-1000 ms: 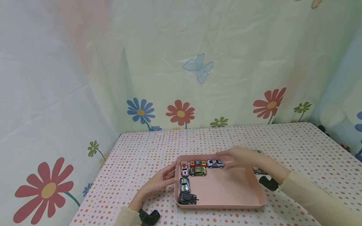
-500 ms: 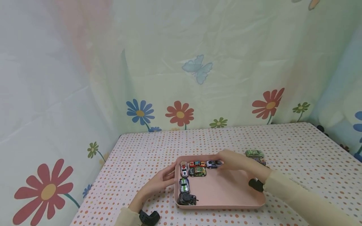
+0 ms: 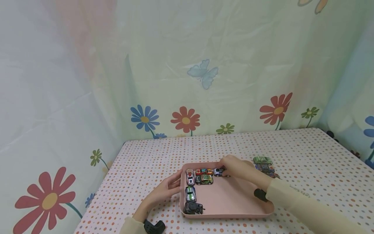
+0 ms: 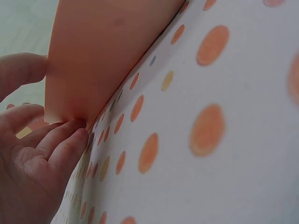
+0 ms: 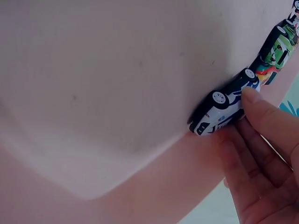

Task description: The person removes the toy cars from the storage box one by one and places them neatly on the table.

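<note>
A white-and-blue toy car (image 5: 217,114) stands by the far wall inside a shallow pink tray (image 3: 228,198). My right hand (image 3: 237,167) pinches it at its right end, thumb on the near side and fingers on the far side. To its left are a red-and-orange toy car (image 3: 204,171) and a green-and-orange one (image 3: 204,179). Down the tray's left side run a white-and-red car (image 3: 190,177), a white-and-green car (image 3: 190,194) and a black toy vehicle (image 3: 193,208) with a short rod. My left hand (image 3: 164,189) touches the tray's left outer wall with fairly straight fingers.
Beyond the tray's right far corner, a green toy car (image 3: 262,160) and a dark multicoloured one (image 3: 264,168) stand on the dotted tablecloth (image 3: 163,152), with another partly behind the right forearm. A flowered curtain (image 3: 163,81) hangs behind the table.
My right hand has moved slightly left and now covers the right end of the white-and-blue car. The cars beyond the tray have come into fuller view. The left hand stays in place.
</note>
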A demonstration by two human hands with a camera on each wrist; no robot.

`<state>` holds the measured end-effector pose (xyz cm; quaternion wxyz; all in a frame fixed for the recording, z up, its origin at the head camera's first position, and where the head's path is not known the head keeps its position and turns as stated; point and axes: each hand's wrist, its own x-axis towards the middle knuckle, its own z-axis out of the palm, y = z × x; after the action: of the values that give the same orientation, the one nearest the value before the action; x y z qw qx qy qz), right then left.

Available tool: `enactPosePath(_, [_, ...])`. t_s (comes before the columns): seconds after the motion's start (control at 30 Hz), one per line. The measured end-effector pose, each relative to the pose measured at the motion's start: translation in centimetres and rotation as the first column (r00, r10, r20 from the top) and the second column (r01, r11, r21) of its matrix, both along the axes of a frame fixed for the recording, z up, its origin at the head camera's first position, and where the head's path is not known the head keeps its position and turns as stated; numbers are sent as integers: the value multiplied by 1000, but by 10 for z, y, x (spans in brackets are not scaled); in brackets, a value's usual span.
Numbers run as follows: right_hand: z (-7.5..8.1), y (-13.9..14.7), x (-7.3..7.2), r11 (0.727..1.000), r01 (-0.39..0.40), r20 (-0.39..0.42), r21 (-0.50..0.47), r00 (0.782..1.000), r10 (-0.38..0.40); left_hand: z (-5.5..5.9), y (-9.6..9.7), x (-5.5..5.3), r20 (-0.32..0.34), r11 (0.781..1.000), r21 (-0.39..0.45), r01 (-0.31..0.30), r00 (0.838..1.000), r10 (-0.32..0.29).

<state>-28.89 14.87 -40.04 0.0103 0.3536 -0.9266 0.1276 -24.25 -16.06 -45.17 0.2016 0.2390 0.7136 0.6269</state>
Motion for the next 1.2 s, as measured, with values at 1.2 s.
enactPosePath(1.2, [-9,-1,8,983,159,49,-93,987,-155,-1,0,-1,-1,1000,-3,-4,1000,4])
